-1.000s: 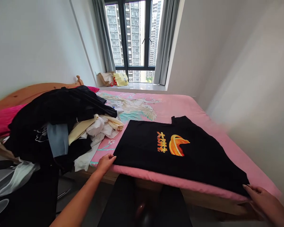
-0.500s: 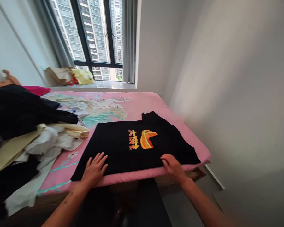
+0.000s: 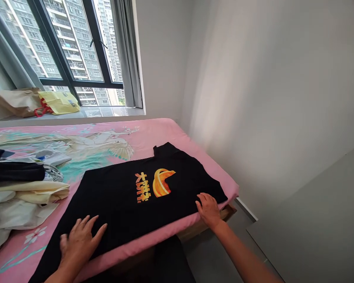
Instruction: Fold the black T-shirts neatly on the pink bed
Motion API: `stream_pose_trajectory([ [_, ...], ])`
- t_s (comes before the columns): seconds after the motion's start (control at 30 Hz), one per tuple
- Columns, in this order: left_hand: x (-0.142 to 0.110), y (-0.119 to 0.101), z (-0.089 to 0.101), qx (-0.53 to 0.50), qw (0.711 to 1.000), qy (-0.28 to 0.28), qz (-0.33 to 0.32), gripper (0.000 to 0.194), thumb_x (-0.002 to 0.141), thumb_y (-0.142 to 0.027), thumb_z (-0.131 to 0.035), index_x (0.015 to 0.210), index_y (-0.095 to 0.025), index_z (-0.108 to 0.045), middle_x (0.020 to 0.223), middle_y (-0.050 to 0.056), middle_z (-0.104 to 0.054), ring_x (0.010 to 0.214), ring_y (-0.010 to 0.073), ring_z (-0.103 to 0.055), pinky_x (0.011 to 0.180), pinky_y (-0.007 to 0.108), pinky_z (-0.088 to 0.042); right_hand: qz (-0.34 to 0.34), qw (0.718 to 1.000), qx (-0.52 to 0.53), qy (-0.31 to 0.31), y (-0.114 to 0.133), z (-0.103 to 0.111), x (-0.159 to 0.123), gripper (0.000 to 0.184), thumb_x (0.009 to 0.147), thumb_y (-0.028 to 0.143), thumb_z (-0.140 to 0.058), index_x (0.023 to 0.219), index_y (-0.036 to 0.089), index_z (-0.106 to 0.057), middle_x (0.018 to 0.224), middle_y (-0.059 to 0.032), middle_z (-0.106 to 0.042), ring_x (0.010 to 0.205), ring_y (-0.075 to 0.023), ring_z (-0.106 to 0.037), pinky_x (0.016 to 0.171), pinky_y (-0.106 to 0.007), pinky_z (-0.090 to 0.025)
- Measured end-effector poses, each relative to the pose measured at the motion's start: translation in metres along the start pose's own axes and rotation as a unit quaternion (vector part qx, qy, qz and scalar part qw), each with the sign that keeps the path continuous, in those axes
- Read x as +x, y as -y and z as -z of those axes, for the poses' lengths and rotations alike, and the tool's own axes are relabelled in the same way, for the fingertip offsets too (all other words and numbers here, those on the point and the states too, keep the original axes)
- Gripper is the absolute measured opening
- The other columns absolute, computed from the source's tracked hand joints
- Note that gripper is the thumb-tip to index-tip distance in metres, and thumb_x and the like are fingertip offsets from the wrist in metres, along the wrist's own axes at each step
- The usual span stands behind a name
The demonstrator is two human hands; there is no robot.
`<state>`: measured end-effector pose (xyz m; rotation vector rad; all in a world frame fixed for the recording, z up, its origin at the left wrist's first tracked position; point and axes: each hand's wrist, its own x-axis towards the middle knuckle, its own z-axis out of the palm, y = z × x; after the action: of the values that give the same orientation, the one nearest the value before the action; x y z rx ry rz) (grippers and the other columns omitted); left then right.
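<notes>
A black T-shirt point(image 3: 115, 196) lies spread sideways on the pink bedsheet point(image 3: 156, 129), its neck and one sleeve toward the wall side. Orange characters and an orange curved fruit-like print point(image 3: 162, 182) mark its middle. My left hand point(image 3: 81, 237) rests palm down on the shirt near its hem end, fingers spread. Over the near edge by the shoulder end, my right hand point(image 3: 208, 208) touches the fabric with its fingers loosely apart. Neither hand grips any cloth that I can see.
A heap of clothes point(image 3: 26, 192) in white, cream and black lies at the left on the bed. Behind, a yellow bag point(image 3: 60, 103) and a brown paper bag point(image 3: 17, 102) stand on the windowsill. A grey wall point(image 3: 253, 98) borders the right side.
The view has swung to the right and come closer. My left hand has spread its fingers near the hem end; my right hand's fingers have loosened along the shirt's near edge.
</notes>
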<state>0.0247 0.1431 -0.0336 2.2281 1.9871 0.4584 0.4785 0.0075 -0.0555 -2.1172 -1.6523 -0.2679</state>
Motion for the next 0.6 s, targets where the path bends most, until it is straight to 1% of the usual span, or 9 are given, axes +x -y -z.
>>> stream_pose_trajectory([
  [0.03,0.004,-0.015,-0.001,-0.002,1.0,-0.008,-0.022,0.053,0.082,-0.05,-0.041,0.123,-0.021,-0.056,0.141,0.012,-0.048,0.139,0.0337,-0.026,0.105,0.06,-0.025,-0.005,1.0,-0.002,-0.008,-0.002,0.0,0.001,0.03,0.09,0.026,-0.042,0.111,0.016,-0.062,0.116,-0.0125,-0.062,0.111,-0.0241,-0.054,0.098,-0.041,-0.04],
  [0.1,0.013,-0.053,-0.003,-0.029,0.996,-0.012,-0.086,0.05,0.084,-0.049,-0.039,0.117,-0.018,-0.06,0.135,0.011,-0.053,0.135,0.0295,-0.036,0.108,0.05,-0.03,-0.003,1.0,-0.002,-0.019,-0.006,-0.002,0.002,0.028,0.089,0.024,-0.043,0.108,0.017,-0.063,0.113,-0.0109,-0.063,0.109,-0.023,-0.055,0.097,-0.04,-0.041],
  [0.17,0.025,-0.102,-0.003,-0.086,0.985,0.013,-0.148,0.045,0.085,-0.047,-0.04,0.112,-0.019,-0.064,0.126,0.009,-0.061,0.127,0.0255,-0.047,0.107,0.04,-0.035,0.0,0.999,-0.004,-0.032,-0.007,-0.006,0.001,0.028,0.089,0.023,-0.043,0.109,0.017,-0.062,0.113,-0.0107,-0.062,0.109,-0.0235,-0.054,0.096,-0.041,-0.041],
  [0.2,0.031,-0.128,-0.004,-0.107,0.979,0.034,-0.171,0.044,0.087,-0.046,-0.039,0.111,-0.02,-0.064,0.124,0.008,-0.062,0.124,0.0241,-0.049,0.106,0.037,-0.037,0.0,0.999,-0.006,-0.038,-0.007,-0.009,0.0,0.029,0.089,0.024,-0.043,0.11,0.017,-0.062,0.114,-0.0109,-0.062,0.109,-0.0242,-0.054,0.097,-0.042,-0.04],
  [0.27,0.047,-0.177,-0.009,-0.117,0.965,0.086,-0.219,0.042,0.09,-0.042,-0.035,0.113,-0.019,-0.063,0.123,0.008,-0.062,0.12,0.0222,-0.053,0.104,0.035,-0.039,-0.001,0.999,-0.01,-0.048,-0.007,-0.014,-0.002,0.029,0.09,0.024,-0.043,0.112,0.016,-0.061,0.115,-0.0111,-0.062,0.11,-0.0251,-0.053,0.098,-0.044,-0.04],
  [0.3,0.056,-0.2,-0.013,-0.116,0.96,0.101,-0.235,0.041,0.091,-0.04,-0.035,0.114,-0.02,-0.062,0.123,0.007,-0.062,0.119,0.0213,-0.053,0.103,0.034,-0.04,-0.002,0.999,-0.011,-0.053,-0.007,-0.016,-0.002,0.03,0.09,0.024,-0.043,0.112,0.017,-0.061,0.115,-0.011,-0.062,0.111,-0.0251,-0.053,0.098,-0.045,-0.039],
  [0.37,0.076,-0.238,-0.024,-0.107,0.952,0.125,-0.258,0.039,0.091,-0.036,-0.036,0.115,-0.021,-0.061,0.124,0.007,-0.062,0.118,0.0213,-0.053,0.102,0.035,-0.04,0.0,0.998,-0.006,-0.059,-0.009,-0.016,-0.002,0.029,0.09,0.024,-0.044,0.113,0.017,-0.06,0.117,-0.0104,-0.061,0.112,-0.0245,-0.054,0.099,-0.045,-0.039],
  [0.47,0.105,-0.276,-0.044,-0.085,0.95,0.149,-0.261,0.037,0.088,-0.036,-0.041,0.115,-0.021,-0.061,0.125,0.01,-0.06,0.119,0.0271,-0.052,0.1,0.043,-0.039,0.013,0.998,0.018,-0.051,-0.015,-0.009,0.0,0.028,0.09,0.025,-0.043,0.113,0.019,-0.06,0.118,-0.0087,-0.062,0.115,-0.0231,-0.053,0.103,-0.046,-0.038],
  [0.6,0.138,-0.305,-0.068,-0.056,0.955,0.189,-0.223,0.038,0.085,-0.042,-0.042,0.103,-0.017,-0.064,0.116,0.018,-0.063,0.113,0.0357,-0.055,0.092,0.051,-0.04,0.009,0.998,0.023,-0.055,-0.027,0.002,0.002,0.029,0.092,0.027,-0.044,0.116,0.02,-0.058,0.125,-0.0082,-0.058,0.127,-0.0241,-0.044,0.109,-0.051,-0.032],
])
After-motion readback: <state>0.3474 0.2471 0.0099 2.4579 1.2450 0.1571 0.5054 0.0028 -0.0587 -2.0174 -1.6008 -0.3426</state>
